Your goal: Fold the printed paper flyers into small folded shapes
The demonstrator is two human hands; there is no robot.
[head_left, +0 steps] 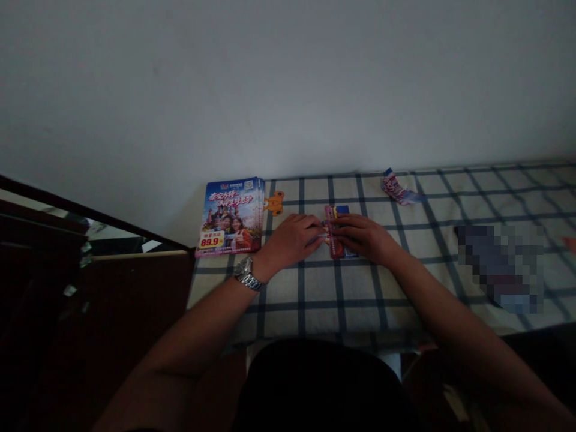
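Note:
A folded flyer [334, 249], printed in red, pink and blue, lies on the checked tablecloth between my two hands. At its left edge my left hand [294, 237], with a metal watch [246, 273] on the wrist, grips with curled fingers. My right hand [364, 237] reaches over from the right, its fingers closed on the folded paper and covering part of it. Left of my hands rests a stack of flyers [231, 216] with a castle picture and the price 89.9.
A crumpled flyer [398, 187] lies at the back right. A dark object [490, 264], blurred by pixels, is on the tablecloth [279, 315] to the right. Another person's hand [569, 243] shows at the right edge. The wall [288, 90] stands behind the table.

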